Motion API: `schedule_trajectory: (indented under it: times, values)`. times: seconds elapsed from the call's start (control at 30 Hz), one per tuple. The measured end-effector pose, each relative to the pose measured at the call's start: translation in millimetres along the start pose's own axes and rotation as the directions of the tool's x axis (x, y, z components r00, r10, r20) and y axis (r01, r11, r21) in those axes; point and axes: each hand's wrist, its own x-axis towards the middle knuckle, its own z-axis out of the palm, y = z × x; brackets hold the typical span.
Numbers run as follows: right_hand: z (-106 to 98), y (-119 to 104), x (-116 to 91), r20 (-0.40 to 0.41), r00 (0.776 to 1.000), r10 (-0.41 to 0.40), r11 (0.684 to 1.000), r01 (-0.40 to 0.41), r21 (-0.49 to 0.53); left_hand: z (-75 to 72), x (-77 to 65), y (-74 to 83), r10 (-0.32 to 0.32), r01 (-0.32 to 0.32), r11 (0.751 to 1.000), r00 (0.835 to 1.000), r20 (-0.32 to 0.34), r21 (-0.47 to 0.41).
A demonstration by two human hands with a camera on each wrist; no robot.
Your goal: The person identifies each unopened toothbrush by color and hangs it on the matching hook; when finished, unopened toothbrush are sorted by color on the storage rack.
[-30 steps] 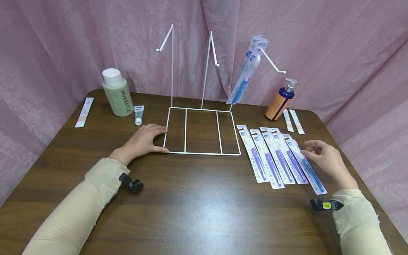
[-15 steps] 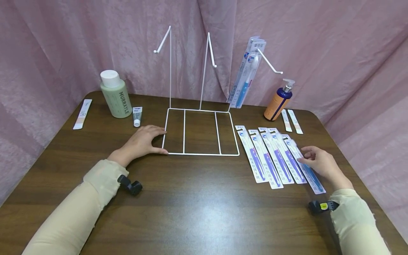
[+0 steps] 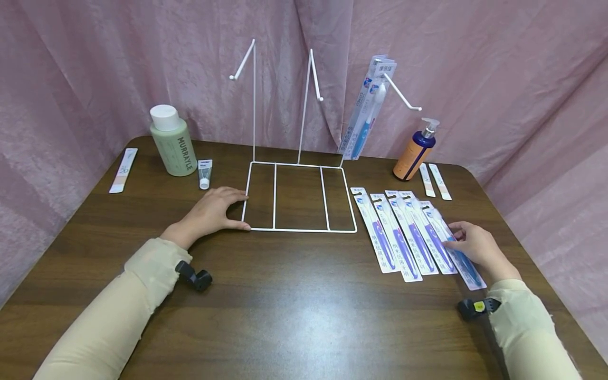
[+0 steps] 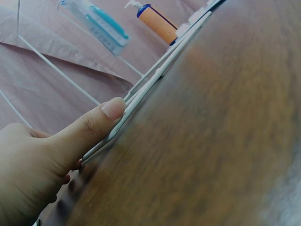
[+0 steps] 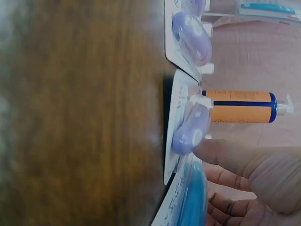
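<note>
A white wire display rack [image 3: 304, 230] stands mid-table with three tall hooked posts. My left hand [image 3: 206, 214] rests at its front left corner: the thumb lies along the front rod, and the fingers, spread from it, reach the left side rod. Several packaged toothbrushes [image 3: 399, 235] lie fanned out right of the rack, mostly with purple handles. At the rightmost one, the blue packaged toothbrush [image 3: 469, 272], my right hand [image 3: 482, 250] has its thumb on one side and curled fingers on the other. That pack lies flat. More packaged toothbrushes [image 3: 363, 116] hang on the right hook.
A green bottle with a white cap [image 3: 176, 148] and a small tube [image 3: 205, 174] stand at the back left, beside a sachet [image 3: 123, 170]. An orange pump bottle [image 3: 412, 157] and two sachets [image 3: 439, 181] are at the back right. A pink curtain [image 3: 209, 47] hangs behind the table.
My right hand has moved slightly left and down onto the blue packaged toothbrush. The packs hanging on the right hook have swung and settled. My left hand stays on the rack.
</note>
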Motion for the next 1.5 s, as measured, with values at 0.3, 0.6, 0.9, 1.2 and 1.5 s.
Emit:
schedule_trajectory:
  times: [0.3,0.6,0.9,1.2,1.5]
  values:
    - [-3,5,1,0.022,1.000,0.009,1.000,-0.009,-0.001,2.1,0.3,1.2,0.005,-0.005,1.000,1.000,-0.004,-0.001]
    - [-6,5,1,-0.020,1.000,0.003,1.000,-0.002,0.002,1.3,0.1,1.4,-0.001,0.001,1.000,1.000,0.003,0.007]
    - [-23,1,-6,-0.152,0.988,-0.014,1.000,0.018,0.025,1.7,0.3,2.4,-0.005,0.005,1.000,1.000,0.005,0.004]
    - [-46,-20,-9,-0.255,0.966,-0.033,0.997,0.050,0.061,0.4,0.8,1.4,-0.007,0.007,1.000,1.000,0.011,0.000]
    - [-69,-45,-13,-0.353,0.932,-0.085,0.986,0.130,0.104,0.5,0.1,-1.1,0.013,-0.013,1.000,1.000,-0.025,-0.002]
